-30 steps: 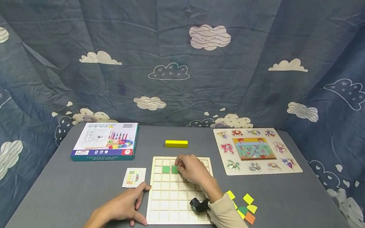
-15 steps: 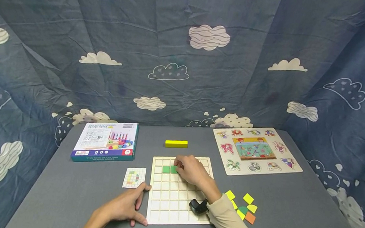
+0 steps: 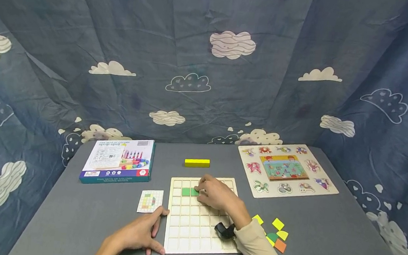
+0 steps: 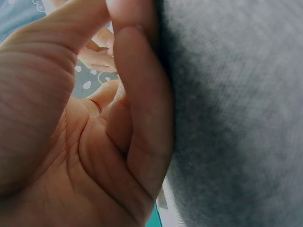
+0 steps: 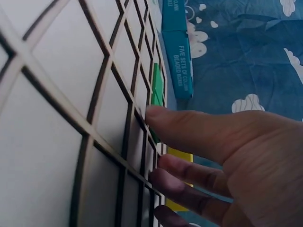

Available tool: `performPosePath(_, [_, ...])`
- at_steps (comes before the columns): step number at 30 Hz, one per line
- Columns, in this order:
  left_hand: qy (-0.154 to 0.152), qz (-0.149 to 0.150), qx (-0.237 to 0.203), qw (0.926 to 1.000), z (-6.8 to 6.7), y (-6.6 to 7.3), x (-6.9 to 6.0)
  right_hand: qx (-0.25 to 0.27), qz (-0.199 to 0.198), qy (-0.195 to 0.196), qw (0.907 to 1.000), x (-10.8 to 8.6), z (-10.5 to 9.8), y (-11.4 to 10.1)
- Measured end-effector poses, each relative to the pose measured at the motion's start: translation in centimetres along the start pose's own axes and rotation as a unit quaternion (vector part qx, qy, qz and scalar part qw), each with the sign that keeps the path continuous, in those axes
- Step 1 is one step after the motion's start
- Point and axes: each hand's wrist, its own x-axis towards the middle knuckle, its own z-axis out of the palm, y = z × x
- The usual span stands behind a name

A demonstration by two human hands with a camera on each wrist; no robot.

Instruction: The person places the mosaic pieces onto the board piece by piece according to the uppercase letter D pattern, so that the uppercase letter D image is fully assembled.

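On one grid board (image 3: 184, 232) lie two green tiles (image 3: 186, 191). There are at least four yellow tiles (image 3: 278, 224), one loose green piece (image 3: 272, 237), one orange square tile (image 3: 280, 245), one pattern card (image 3: 150, 201), one yellow bar (image 3: 197, 163), one beaded-column game box (image 3: 117, 156), one puzzle board (image 3: 273, 186) with ten small figures (image 3: 253, 167), and two hands, one left hand (image 3: 144, 229) and one right hand (image 3: 218, 194).

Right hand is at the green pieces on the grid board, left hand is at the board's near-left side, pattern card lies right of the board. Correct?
Not quite: the pattern card lies left of the grid board, as the head view shows. The rest holds: right hand at the green pieces, left hand at the board's near-left side.
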Motion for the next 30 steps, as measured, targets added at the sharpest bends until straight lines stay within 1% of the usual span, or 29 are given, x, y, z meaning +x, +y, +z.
performPosePath(2, [-0.002,0.002,-0.004,1.0,0.1,-0.1,0.0,-0.003,-0.007,-0.006,1.0,-0.1,0.0,0.2])
performPosePath(7, [0.0,0.007,0.013,0.9999,-0.1,0.0,0.0,0.0,-0.017,-0.013,0.9998,-0.1,-0.3,0.5])
performPosePath(11, [0.002,0.007,0.024,0.9997,-0.3,0.0,0.1,-0.006,-0.022,-0.014,0.9996,-0.3,-1.1,0.3])
performPosePath(15, [0.001,0.005,0.022,0.9997,-0.3,0.0,0.0,-0.005,-0.032,-0.009,0.9994,-0.9,-2.0,0.1])
performPosePath(18, [0.0,0.006,0.018,0.9998,-0.2,0.0,0.0,-0.005,-0.036,-0.012,0.9993,-1.8,-2.7,0.4])
performPosePath(22, [0.0,0.007,0.014,0.9999,0.0,0.0,0.0,-0.011,-0.037,-0.022,0.999,-3.3,-3.5,1.3])
performPosePath(25, [0.002,0.006,0.016,0.9999,0.1,0.0,0.0,-0.001,-0.032,-0.032,0.999,-4.6,-4.0,2.0])
performPosePath(30, [0.004,0.005,0.022,0.9997,0.2,0.0,-0.1,0.0,-0.01,-0.049,0.9987,-7.4,-4.8,3.0])
